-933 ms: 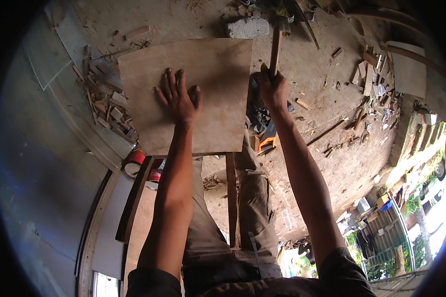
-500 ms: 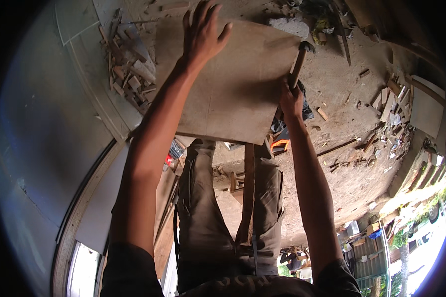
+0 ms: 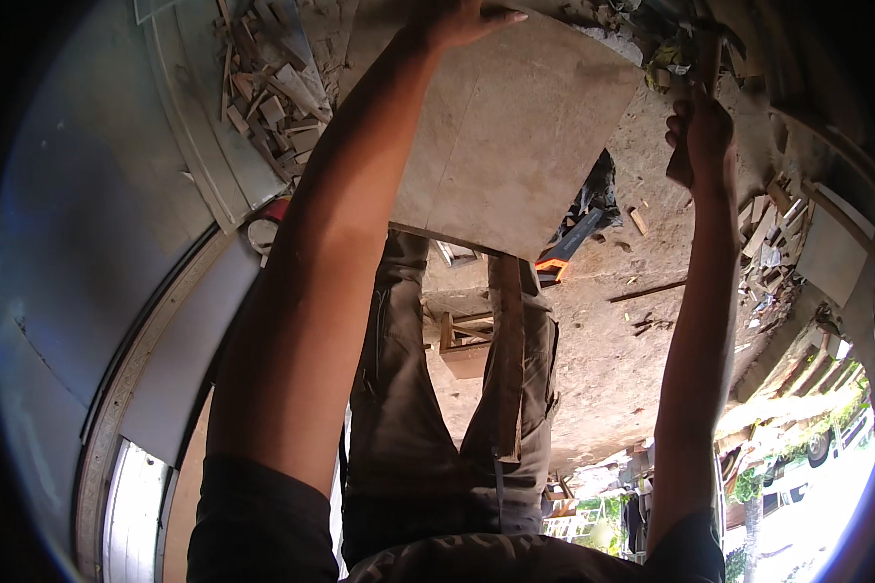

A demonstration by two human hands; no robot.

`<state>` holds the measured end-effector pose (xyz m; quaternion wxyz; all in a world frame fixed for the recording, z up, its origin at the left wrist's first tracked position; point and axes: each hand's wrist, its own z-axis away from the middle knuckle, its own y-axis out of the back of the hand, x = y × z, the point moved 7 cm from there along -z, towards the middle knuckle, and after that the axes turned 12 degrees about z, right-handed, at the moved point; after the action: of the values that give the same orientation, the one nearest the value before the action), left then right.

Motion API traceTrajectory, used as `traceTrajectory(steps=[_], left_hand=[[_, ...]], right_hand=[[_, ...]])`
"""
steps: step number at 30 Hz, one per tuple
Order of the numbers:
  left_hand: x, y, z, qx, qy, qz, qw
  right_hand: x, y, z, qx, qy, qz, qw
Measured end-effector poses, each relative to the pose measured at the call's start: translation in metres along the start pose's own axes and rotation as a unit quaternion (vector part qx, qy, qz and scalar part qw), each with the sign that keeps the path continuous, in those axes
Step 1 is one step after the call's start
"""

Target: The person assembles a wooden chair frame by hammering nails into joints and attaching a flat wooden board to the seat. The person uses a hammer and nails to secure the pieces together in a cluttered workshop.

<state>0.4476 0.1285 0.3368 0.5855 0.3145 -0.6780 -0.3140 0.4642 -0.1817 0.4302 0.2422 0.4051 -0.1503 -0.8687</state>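
My right hand (image 3: 705,144) is closed around the wooden handle of a hammer (image 3: 711,63), raised to the right of the board; the hammer's head is dark and blurred near the top edge. My left hand (image 3: 455,21) is over the far part of a flat wooden board (image 3: 525,126), thumb stretched out; the other fingers are cut off by the picture's upper edge. I cannot tell whether that hand touches the board. The board lies in front of my legs, its near edge by my knees. A narrow wood strip (image 3: 507,360) stretches from under it along my right thigh.
A handsaw with an orange-edged handle (image 3: 552,269) lies right of the board, beside a black plastic bag (image 3: 601,189). Wood offcuts (image 3: 272,102) are heaped at the left, more scraps (image 3: 760,228) at the right. Large grey panels (image 3: 97,243) stand along my left.
My right hand has swung the hammer up and right, away from the board's edge. My left hand has moved farther up and right. The view has shifted, and the board appears higher.
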Motion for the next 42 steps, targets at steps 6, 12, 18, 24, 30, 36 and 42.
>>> traceTrajectory(steps=[6,12,18,24,30,36,42], left_hand=[[0.004,0.005,0.006,0.023,-0.036,-0.013,0.999],[0.003,0.004,0.012,0.066,-0.059,-0.027,0.996],[0.007,0.009,0.027,0.115,-0.002,-0.121,0.986],[0.037,-0.013,0.101,0.125,0.227,-0.114,0.959],[0.041,-0.008,0.104,0.081,0.275,-0.124,0.950],[0.038,-0.008,0.104,0.051,0.312,-0.107,0.943],[0.034,-0.010,0.102,0.006,0.348,-0.076,0.934]], right_hand=[[-0.037,-0.035,-0.029,-0.220,0.044,0.215,0.950],[-0.035,-0.046,-0.020,-0.234,0.044,0.225,0.945],[-0.044,-0.040,-0.003,-0.234,0.039,0.283,0.929],[-0.047,-0.031,0.013,-0.149,0.044,0.043,0.987],[-0.078,-0.052,0.004,-0.256,-0.029,0.100,0.961],[-0.107,-0.090,-0.011,-0.343,-0.034,0.214,0.914],[-0.144,-0.145,-0.022,-0.240,0.022,0.078,0.967]])
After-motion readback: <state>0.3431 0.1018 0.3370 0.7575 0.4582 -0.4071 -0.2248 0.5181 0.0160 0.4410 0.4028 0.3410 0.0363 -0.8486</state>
